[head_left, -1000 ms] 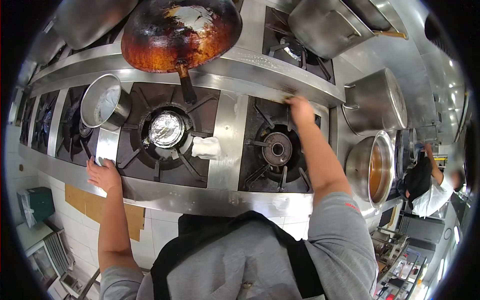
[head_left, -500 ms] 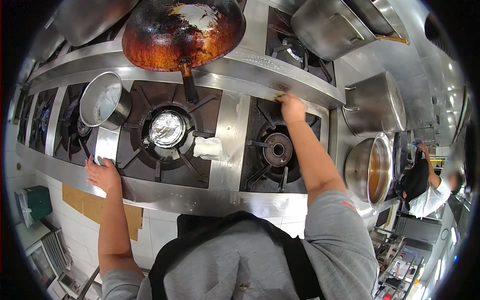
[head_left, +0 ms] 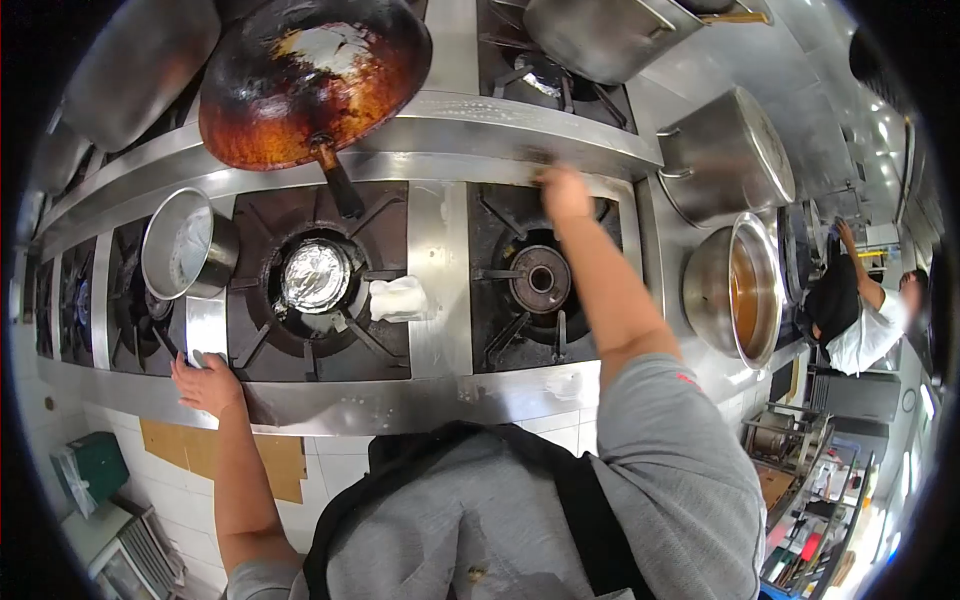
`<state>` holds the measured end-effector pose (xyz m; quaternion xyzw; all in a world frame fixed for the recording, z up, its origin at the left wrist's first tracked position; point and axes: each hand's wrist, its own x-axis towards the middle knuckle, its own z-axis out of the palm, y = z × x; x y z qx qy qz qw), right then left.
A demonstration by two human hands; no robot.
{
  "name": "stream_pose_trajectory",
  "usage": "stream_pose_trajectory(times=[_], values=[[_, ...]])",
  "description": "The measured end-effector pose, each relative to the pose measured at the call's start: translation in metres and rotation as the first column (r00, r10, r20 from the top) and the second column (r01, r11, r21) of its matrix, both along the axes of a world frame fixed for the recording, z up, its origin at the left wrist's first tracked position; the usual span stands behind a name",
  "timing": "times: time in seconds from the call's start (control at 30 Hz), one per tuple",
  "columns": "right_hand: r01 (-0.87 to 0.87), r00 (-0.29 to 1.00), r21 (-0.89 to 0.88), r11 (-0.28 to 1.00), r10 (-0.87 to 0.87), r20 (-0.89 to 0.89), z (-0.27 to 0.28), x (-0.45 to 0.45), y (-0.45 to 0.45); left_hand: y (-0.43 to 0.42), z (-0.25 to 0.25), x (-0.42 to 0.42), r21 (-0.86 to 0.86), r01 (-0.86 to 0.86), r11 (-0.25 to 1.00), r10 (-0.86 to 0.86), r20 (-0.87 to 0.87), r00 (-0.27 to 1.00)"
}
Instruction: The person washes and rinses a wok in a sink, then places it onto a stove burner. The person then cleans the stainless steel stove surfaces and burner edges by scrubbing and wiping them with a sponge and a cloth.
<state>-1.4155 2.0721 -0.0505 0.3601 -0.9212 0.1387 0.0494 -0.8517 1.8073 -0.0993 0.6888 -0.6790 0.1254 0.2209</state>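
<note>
My right hand (head_left: 566, 196) is closed against the steel ledge behind the right burner (head_left: 540, 280). It is slightly blurred; a small greenish pad, mostly hidden, seems to be in its fingers. My left hand (head_left: 208, 385) rests open, fingers apart, on the stove's front edge by a steel strip. A folded white cloth (head_left: 398, 299) lies beside the middle burner, whose centre is covered by crumpled foil (head_left: 317, 275). Above my left hand, a steel pot (head_left: 190, 245) with whitish contents stands tilted in view.
A scorched wok (head_left: 310, 85) lies upside down on the raised back shelf, its handle pointing toward me. At right are a tall stockpot (head_left: 725, 160) and a steel bowl (head_left: 735, 290) of brown liquid. Another person (head_left: 862, 310) works at far right.
My right hand has shifted slightly along the back ledge and is now more blurred. My left hand stays on the front edge. The whole view has shifted a little.
</note>
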Motion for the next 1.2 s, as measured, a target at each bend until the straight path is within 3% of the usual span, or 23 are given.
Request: stream_pose_trajectory(times=[0.07,0.13,0.17,0.23,0.33,0.43,0.47,0.53,0.63,0.73,0.87,1.03,1.13,1.2], values=[[-0.088,0.996,-0.017,0.996,0.087,-0.015,0.013,0.057,-0.049,0.000,-0.002,0.001,-0.002,-0.005,1.000,0.005,0.012,1.000],[-0.254,0.967,-0.068,0.965,0.254,-0.009,0.008,0.060,-0.067,0.000,0.000,0.002,0.031,-0.020,0.999,0.020,0.020,1.000],[-0.232,0.973,-0.070,0.970,0.232,-0.009,0.011,0.053,-0.056,-0.004,-0.004,0.004,0.035,-0.044,0.998,0.043,0.033,0.999],[-0.147,0.966,0.137,0.980,0.172,-0.191,0.019,0.030,-0.021,-0.005,-0.006,0.005,0.049,-0.045,0.998,0.042,0.050,0.998],[-0.032,0.995,0.150,0.988,0.046,-0.092,0.024,-0.010,0.026,-0.005,-0.007,0.001,0.056,-0.085,0.995,0.082,0.058,0.995],[-0.103,0.984,0.195,0.975,0.129,-0.124,0.015,0.020,-0.016,-0.008,-0.007,0.002,0.032,-0.117,0.993,0.116,0.055,0.992],[-0.191,0.974,0.096,0.977,0.201,-0.104,0.005,0.033,-0.035,-0.007,-0.006,0.000,0.034,-0.111,0.993,0.110,0.048,0.993],[-0.256,0.961,0.086,0.963,0.263,-0.081,0.010,0.046,-0.058,-0.005,-0.004,0.001,0.033,-0.114,0.993,0.112,0.054,0.992],[-0.183,0.963,0.217,0.959,0.219,-0.156,0.027,0.027,-0.023,-0.007,-0.007,0.003,0.023,-0.087,0.996,0.086,0.052,0.995],[-0.108,0.983,0.189,0.976,0.133,-0.123,0.028,0.010,-0.002,-0.004,-0.002,-0.001,0.050,-0.089,0.995,0.088,0.030,0.996],[-0.237,0.948,0.103,0.966,0.253,-0.193,0.015,0.035,-0.039,-0.002,0.003,-0.004,0.060,-0.090,0.994,0.089,0.009,0.996],[-0.176,0.963,0.088,0.980,0.190,-0.190,0.023,0.006,0.002,-0.002,0.004,-0.005,0.055,-0.076,0.996,0.077,-0.011,0.997],[-0.202,0.948,0.180,0.963,0.239,-0.211,0.009,0.017,-0.028,-0.003,0.000,-0.003,0.019,-0.068,0.998,0.068,-0.010,0.998],[-0.276,0.925,0.108,0.955,0.295,-0.241,0.003,0.039,-0.059,-0.001,0.001,-0.005,0.001,-0.090,0.996,0.090,-0.006,0.996]])
